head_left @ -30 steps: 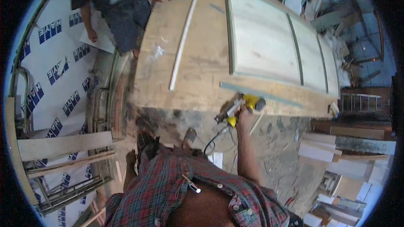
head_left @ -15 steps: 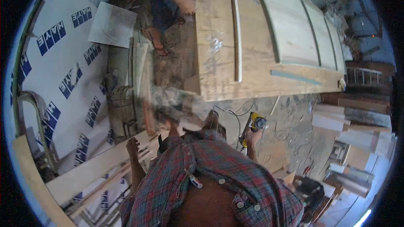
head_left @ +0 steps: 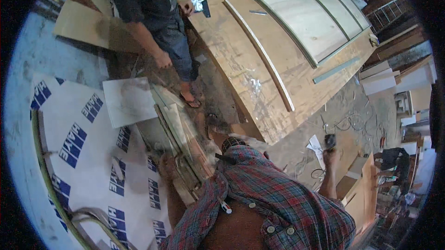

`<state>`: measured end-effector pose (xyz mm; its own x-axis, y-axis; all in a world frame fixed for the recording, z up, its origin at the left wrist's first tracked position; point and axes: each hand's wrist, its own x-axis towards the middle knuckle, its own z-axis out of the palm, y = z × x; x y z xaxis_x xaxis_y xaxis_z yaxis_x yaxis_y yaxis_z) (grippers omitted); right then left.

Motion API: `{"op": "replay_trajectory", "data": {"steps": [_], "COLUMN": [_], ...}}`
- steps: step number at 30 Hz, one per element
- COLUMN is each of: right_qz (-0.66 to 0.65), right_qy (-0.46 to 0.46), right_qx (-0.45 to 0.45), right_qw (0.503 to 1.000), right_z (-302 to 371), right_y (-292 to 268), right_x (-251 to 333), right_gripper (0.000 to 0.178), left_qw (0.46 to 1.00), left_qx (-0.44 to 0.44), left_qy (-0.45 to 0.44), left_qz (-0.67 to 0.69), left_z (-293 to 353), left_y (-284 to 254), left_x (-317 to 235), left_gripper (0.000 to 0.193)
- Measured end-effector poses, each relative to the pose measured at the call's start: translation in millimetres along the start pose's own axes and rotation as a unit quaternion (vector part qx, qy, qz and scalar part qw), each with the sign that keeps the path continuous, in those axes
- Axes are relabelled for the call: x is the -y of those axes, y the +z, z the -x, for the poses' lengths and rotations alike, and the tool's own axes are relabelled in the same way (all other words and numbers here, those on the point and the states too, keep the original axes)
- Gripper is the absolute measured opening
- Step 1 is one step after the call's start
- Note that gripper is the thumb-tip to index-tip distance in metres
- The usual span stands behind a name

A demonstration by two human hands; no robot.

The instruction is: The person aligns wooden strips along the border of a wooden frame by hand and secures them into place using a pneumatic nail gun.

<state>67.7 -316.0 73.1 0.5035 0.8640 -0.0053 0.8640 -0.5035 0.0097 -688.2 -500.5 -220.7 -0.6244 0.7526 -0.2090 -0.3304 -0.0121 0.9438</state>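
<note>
My right hand is closed around a power tool at the right, held low over the floor. Only the tool's dark end shows above my fist; the rest is hidden by the hand, though its yellow-and-black body showed a moment ago. On the other side, my left hand hangs beside some long wooden strips. It is blurred, and its fingers cannot be made out. Ahead of me lies a plywood-topped workbench, with a long pale strip and a green-framed panel on it.
A co-worker stands at the bench's left side, one hand near a yellow-handled saw. White boards with blue print lean at the left. Papers, cables and a cardboard box are on the floor at the right.
My view has turned leftward, so the bench appears tilted and more of the co-worker shows. The power tool in my right hand has turned, and its yellow body no longer shows.
</note>
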Motion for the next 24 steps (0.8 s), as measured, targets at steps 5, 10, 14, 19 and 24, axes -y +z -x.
{"op": "replay_trajectory", "data": {"steps": [5, 10, 14, 19, 24], "right_qz": [-0.112, -0.073, -0.127, -0.133, -0.16], "right_qy": [-0.058, -0.049, -0.13, -0.116, -0.108], "right_qx": [-0.101, -0.062, -0.088, -0.057, -0.091], "right_qw": [0.987, 0.994, 0.979, 0.983, 0.977], "right_z": [-68.0, -73.7, -62.6, -5.9, 47.5], "right_y": [-55.0, -95.4, -93.1, -105.3, -56.4], "right_x": [162.3, 242.1, 299.6, 357.9, 383.0], "right_gripper": [0.018, 0.034, 0.062, 0.064, 0.067], "left_qw": [0.97, 0.898, 0.921, 0.815, 0.738], "left_qx": [0.091, 0.234, 0.371, 0.405, 0.501], "left_qy": [-0.227, -0.037, -0.003, 0.075, 0.113], "left_qz": [-0.005, -0.371, -0.12, -0.409, -0.437], "left_z": [-111.4, -173.3, -250.1, -345.4, -411.0], "left_y": [40.5, 159.6, 184.2, 287.5, 387.7], "left_x": [13.5, -73.9, -125.7, -244.5, -276.4], "left_gripper": [0.048, 0.051, 0.054, 0.059, 0.06]}}
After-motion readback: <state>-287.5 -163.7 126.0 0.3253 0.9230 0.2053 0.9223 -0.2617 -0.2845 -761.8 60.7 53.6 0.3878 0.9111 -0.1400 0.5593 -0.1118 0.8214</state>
